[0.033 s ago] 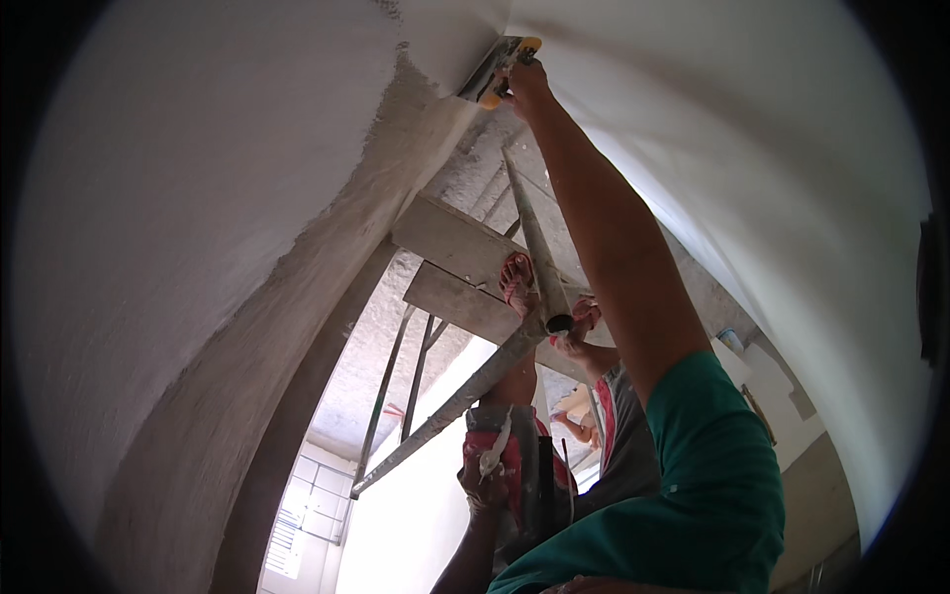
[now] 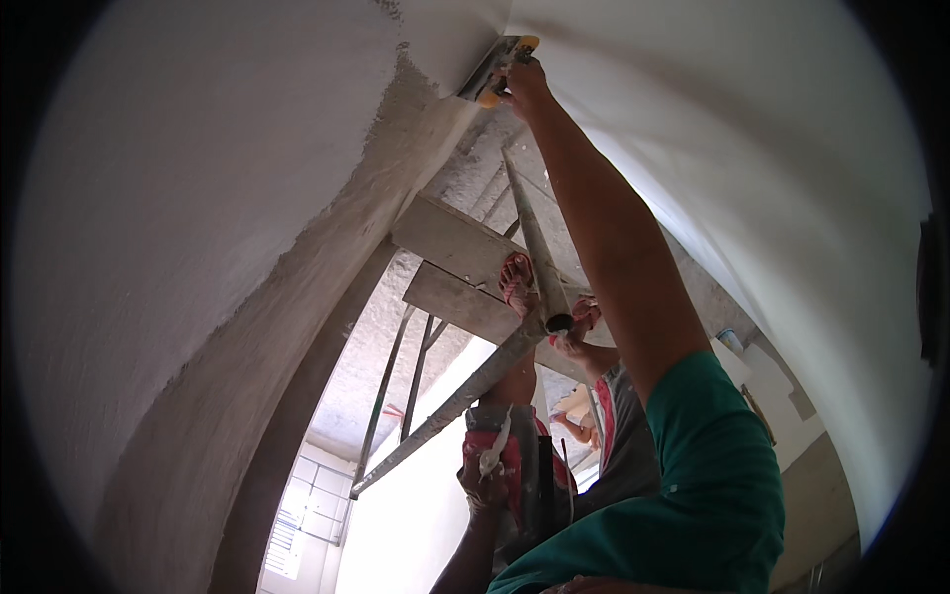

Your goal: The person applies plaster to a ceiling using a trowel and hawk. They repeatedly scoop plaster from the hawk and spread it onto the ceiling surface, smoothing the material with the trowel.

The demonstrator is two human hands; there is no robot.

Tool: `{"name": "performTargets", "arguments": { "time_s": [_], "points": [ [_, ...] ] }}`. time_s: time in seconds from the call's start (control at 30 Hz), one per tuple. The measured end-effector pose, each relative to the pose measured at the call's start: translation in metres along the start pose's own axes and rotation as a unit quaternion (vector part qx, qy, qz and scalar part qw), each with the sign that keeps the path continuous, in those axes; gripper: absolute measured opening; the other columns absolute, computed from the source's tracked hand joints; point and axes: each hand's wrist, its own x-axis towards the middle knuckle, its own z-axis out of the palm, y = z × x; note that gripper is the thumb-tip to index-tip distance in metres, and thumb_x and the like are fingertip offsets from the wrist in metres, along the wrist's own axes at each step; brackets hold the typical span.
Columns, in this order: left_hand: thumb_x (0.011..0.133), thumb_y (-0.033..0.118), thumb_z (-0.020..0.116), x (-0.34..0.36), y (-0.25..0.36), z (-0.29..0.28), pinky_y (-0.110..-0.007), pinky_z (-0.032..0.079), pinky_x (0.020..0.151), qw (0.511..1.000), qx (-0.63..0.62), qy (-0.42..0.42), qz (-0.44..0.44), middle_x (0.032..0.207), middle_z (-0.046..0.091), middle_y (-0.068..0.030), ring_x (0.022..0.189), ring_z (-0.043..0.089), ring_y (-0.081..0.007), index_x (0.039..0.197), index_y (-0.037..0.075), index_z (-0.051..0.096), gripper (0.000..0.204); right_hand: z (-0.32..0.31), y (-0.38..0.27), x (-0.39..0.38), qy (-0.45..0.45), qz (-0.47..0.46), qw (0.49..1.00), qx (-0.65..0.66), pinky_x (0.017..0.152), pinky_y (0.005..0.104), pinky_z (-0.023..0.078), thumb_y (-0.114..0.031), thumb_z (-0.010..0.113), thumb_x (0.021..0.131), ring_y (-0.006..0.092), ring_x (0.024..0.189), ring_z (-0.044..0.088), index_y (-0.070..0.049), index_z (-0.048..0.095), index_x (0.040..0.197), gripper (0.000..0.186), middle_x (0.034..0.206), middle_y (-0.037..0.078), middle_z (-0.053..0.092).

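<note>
Stretched up and forward, my right hand (image 2: pixel 522 84) is closed on a wide plastering blade (image 2: pixel 482 75) with yellow ends. The blade lies in the corner where the left wall (image 2: pixel 228 178) meets the pale right-hand wall (image 2: pixel 772 198). Smooth whitish plaster covers much of the left wall, with a ragged edge against a rougher, browner strip (image 2: pixel 287 307). Low down, by my thigh, my left hand (image 2: pixel 483 487) is closed. A white, plaster-smeared shape (image 2: pixel 497 450) shows at its fingers; what it is I cannot make out.
My feet in red sandals (image 2: pixel 517 282) stand on scaffold planks (image 2: pixel 450 238). A metal scaffold pipe (image 2: pixel 450 416) runs across below me and joins another pipe (image 2: pixel 529 218). Far below are the floor (image 2: pixel 371 366), a barred window (image 2: pixel 312 500) and part of another person (image 2: pixel 577 421).
</note>
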Motion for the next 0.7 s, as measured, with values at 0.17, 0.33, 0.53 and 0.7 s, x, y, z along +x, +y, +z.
{"name": "performTargets", "arguments": {
  "time_s": [0.17, 0.33, 0.53, 0.7],
  "points": [
    [0.082, 0.018, 0.054, 0.003, 0.008, 0.001, -0.032, 0.053, 0.05, 0.999, -0.026, -0.019, -0.011, 0.071, 0.061, -0.0109, 0.058, 0.063, -0.0233, 0.093, 0.0, 0.056, 0.021, 0.004, -0.029, -0.026, -0.014, -0.043, 0.999, 0.008, 0.082, 0.0523, 0.048, -0.006, 0.055, 0.084, 0.0262, 0.096, 0.06, -0.008, 0.039, 0.12, 0.04, 0.107, 0.013, 0.059],
    [0.083, 0.019, 0.053, 0.0, 0.027, 0.007, -0.032, 0.052, 0.05, 0.999, -0.025, -0.035, 0.008, 0.073, 0.062, -0.0126, 0.058, 0.064, -0.0247, 0.091, 0.0, 0.056, 0.021, 0.03, -0.088, -0.122, -0.007, -0.104, 0.995, -0.007, 0.056, 0.0328, 0.057, -0.001, 0.06, 0.079, 0.0214, 0.081, 0.063, -0.001, 0.04, 0.113, 0.039, 0.097, 0.014, 0.059],
    [0.083, 0.023, 0.055, -0.003, 0.008, 0.008, -0.032, 0.052, 0.052, 0.999, -0.028, -0.033, -0.022, 0.072, 0.063, -0.0129, 0.058, 0.065, -0.0239, 0.091, 0.002, 0.057, 0.023, -0.011, -0.087, -0.176, 0.034, -0.11, 0.993, 0.019, 0.049, 0.0292, 0.052, -0.003, 0.057, 0.078, 0.0171, 0.073, 0.061, -0.004, 0.043, 0.108, 0.033, 0.089, 0.009, 0.06],
    [0.082, 0.021, 0.055, 0.0, 0.004, 0.004, -0.034, 0.053, 0.051, 0.998, -0.031, -0.019, -0.045, 0.071, 0.063, -0.0115, 0.06, 0.066, -0.0241, 0.091, 0.002, 0.057, 0.021, -0.011, -0.02, -0.064, 0.089, -0.05, 0.993, -0.056, 0.054, 0.0363, 0.054, -0.004, 0.055, 0.08, 0.0223, 0.076, 0.062, 0.0, 0.043, 0.107, 0.03, 0.091, 0.013, 0.059]
  ]
}}
